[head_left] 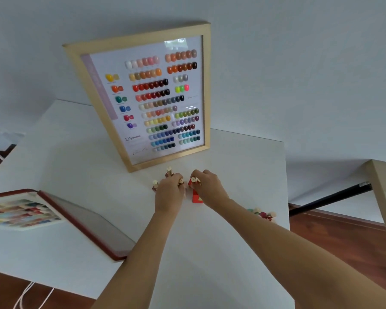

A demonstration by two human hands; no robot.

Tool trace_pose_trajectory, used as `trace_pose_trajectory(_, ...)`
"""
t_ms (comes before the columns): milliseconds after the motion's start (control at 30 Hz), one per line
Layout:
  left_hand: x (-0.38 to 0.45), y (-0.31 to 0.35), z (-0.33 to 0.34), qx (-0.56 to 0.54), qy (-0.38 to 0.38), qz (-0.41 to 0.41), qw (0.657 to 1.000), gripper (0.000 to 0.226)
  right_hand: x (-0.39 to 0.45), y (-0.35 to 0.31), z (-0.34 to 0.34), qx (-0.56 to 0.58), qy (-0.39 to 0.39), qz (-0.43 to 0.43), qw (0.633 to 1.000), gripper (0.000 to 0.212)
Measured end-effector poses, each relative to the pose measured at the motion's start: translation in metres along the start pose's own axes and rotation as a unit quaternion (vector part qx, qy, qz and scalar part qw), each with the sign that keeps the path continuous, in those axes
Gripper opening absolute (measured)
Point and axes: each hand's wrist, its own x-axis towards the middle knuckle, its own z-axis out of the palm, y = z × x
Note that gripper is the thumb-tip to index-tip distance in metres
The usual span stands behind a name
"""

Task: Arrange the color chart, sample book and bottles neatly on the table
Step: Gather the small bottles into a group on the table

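— From the head camera, what's holding what?

— The color chart (143, 97), in a pale wooden frame, stands tilted back against the wall at the far side of the white table (54, 152); rows of painted nail tips fill it. The sample book (42, 215) lies open at the table's left edge, red-bordered, with one page of colour swatches showing.

— And the bottles?

— Small ones with gold caps stand just in front of the frame. The left hand (168, 192) is curled around one bottle (181, 182); two more, one (169, 171) behind the hand and one (154, 185) to its left, stand free. The right hand (206, 186) pinches the cap of a red bottle (193, 181).

— Anything in the way?

— A small red box (196, 197) lies under the right wrist. A loose heap of bottles (263, 214) lies near the table's right edge, well apart from the others. White cables (27, 295) hang off the near left corner.
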Motion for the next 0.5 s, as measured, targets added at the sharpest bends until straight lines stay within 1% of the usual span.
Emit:
trace_pose_trajectory(167,0.000,0.003,0.000,-0.010,-0.020,-0.013,1.000,0.012,-0.002,0.013,-0.013,0.010,-0.015,-0.003,1.000,0.015)
trace_pose_trajectory(267,0.003,0.011,0.003,-0.017,-0.023,-0.013,1.000,0.007,-0.008,0.029,-0.030,0.020,-0.005,-0.007,1.000,0.015)
trace_pose_trajectory(367,0.005,0.030,0.007,-0.031,-0.024,0.008,0.999,0.005,-0.016,0.049,-0.053,0.012,0.020,-0.002,1.000,0.015)
trace_pose_trajectory(500,0.008,0.064,0.023,-0.049,-0.049,0.049,0.996,0.003,-0.034,0.082,-0.083,-0.003,0.046,0.031,0.998,0.015)
